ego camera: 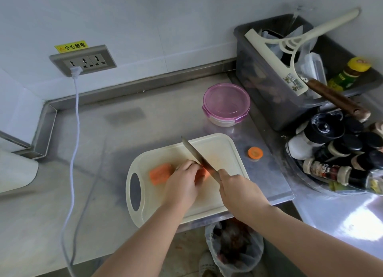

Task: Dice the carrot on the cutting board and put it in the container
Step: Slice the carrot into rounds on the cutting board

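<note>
A peeled orange carrot [160,173] lies across the white cutting board [219,146]. My left hand [183,183] holds the carrot's right part down with curled fingers. My right hand [238,190] grips the handle of a knife [199,157], whose blade rests on the carrot just right of my left fingers. A cut carrot end [255,153] sits on the steel counter to the right of the board. The round container with a pink lid [226,102] stands behind the board, its lid on.
A grey bin [269,86] with a squeegee and utensils stands at the back right. Spice bottles [335,152] crowd a rack on the right. A white power cord [75,131] hangs from the wall socket across the counter's left. A lined waste bin [234,245] sits below the counter edge.
</note>
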### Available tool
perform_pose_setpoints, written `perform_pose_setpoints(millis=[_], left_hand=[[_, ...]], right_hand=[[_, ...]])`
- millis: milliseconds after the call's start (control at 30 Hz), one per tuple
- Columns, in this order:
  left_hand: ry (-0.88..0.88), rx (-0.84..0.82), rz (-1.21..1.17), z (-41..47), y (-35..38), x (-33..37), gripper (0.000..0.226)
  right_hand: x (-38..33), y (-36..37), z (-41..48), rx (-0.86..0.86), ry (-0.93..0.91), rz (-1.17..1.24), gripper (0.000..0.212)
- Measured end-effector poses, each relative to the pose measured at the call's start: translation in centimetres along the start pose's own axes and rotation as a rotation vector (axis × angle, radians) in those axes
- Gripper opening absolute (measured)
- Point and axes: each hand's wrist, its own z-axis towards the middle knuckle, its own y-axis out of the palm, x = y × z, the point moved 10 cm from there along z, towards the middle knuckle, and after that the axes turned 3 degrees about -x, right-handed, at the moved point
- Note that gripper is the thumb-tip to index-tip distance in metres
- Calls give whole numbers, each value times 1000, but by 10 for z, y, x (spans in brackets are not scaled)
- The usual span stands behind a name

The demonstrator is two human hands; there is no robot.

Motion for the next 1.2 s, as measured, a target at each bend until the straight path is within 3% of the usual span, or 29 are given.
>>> perform_pose_setpoints(millis=[500,700,867,967,1067,1200], left_hand=[[-31,3,-38,2,-2,-1,22],[-37,-41,-54,2,0,-2,20],[-30,-64,-33,2,0,1,23],[-34,-69,-30,0,-2,3,24],[-45,-49,-26,0,-6,3,27],[-48,-28,-56,-1,-6,2,19]], right_hand=[[-5,9,7,-111,-44,-64,41],[-3,14,17,-119,-19,-14,33],[0,18,18,-106,21,45,28],[8,12,22,-88,45,165,13],[14,0,23,-16,37,254,17],[8,-8,9,38,20,129,21]])
